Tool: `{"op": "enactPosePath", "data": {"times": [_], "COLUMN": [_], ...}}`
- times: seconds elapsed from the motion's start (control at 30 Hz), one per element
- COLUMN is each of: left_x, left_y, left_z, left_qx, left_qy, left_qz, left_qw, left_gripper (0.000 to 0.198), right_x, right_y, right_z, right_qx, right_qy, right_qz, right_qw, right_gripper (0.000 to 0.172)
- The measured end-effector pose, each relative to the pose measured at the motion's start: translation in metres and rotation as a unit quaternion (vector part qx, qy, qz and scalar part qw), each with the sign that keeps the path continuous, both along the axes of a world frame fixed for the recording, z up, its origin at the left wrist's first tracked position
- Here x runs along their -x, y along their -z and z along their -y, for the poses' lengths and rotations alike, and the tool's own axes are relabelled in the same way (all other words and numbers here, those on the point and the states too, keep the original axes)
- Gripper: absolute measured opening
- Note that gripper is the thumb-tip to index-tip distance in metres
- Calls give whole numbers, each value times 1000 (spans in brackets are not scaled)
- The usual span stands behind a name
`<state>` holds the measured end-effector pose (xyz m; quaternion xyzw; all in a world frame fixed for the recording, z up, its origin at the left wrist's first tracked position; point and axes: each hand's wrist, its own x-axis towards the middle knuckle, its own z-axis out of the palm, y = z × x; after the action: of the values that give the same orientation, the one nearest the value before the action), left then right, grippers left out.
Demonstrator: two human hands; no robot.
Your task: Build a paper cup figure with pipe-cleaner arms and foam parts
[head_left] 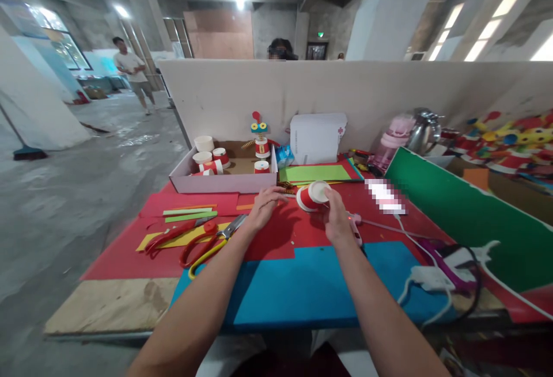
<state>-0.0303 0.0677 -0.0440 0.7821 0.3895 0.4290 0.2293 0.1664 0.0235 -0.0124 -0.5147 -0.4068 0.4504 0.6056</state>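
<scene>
A paper cup (307,198) with a red band round its white body tilts above the red sheet. My right hand (337,216) is closed on the cup's right side. To its left, my left hand (266,207) has its fingers stretched out, apart from the cup. Just past those fingertips lies a dark and gold coiled strip (286,189), partly hidden. Scissors (216,244) with red and yellow handles lie left of my left forearm, beside red-handled pliers (170,236). A pink glue gun (355,224) is partly covered by my right hand.
A white box (224,183) holds several cups and a cup figure (260,135). Green paper (317,174) lies at the back. A green panel (458,221), power strip (432,278) and cables are on the right. A partition (233,89) closes the back; a person (132,69) stands beyond.
</scene>
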Motion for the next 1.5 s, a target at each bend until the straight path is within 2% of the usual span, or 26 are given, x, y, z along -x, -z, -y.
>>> {"op": "enactPosePath", "data": {"times": [0.1,0.27,0.4,0.5,0.6,0.83,1.07,1.2,1.23,1.3,1.37,1.43,1.5], "left_x": [3,0,-17,-25,-23,-15,-21,-17,-15,-8,-2,3,3], "left_y": [5,6,-1,-9,-16,-25,-28,-35,-36,-37,-36,-35,-33], "left_z": [-3,3,14,22,27,31,35,35,34,30,27,24,24], "left_qx": [80,189,223,242,265,253,211,158,142,108,70,26,-18], "left_qy": [-10,20,38,104,157,192,187,182,175,159,142,127,123], "left_qz": [51,118,202,267,284,235,260,253,240,198,140,85,45], "left_qw": [995,975,953,927,908,919,923,937,944,961,977,988,991], "left_gripper": [39,64,72,98,109,119,118,116,115,112,112,111,110], "right_x": [7,6,10,18,24,21,26,14,4,-21,-52,-78,-94], "right_y": [1,10,16,16,14,12,15,3,-3,-13,-20,-20,-15], "right_z": [-4,-3,2,9,15,22,22,23,25,29,34,40,43], "right_qx": [-5,17,-77,-156,-210,-235,-245,-252,-246,-201,-116,-4,116], "right_qy": [28,34,48,29,2,-48,-84,-108,-103,-57,47,90,59], "right_qz": [-59,-37,82,145,165,166,125,199,234,288,354,465,559], "right_qw": [998,999,993,977,964,956,958,941,935,935,927,881,819], "right_gripper": [48,51,60,62,62,67,78,92,89,68,53,44,40]}}
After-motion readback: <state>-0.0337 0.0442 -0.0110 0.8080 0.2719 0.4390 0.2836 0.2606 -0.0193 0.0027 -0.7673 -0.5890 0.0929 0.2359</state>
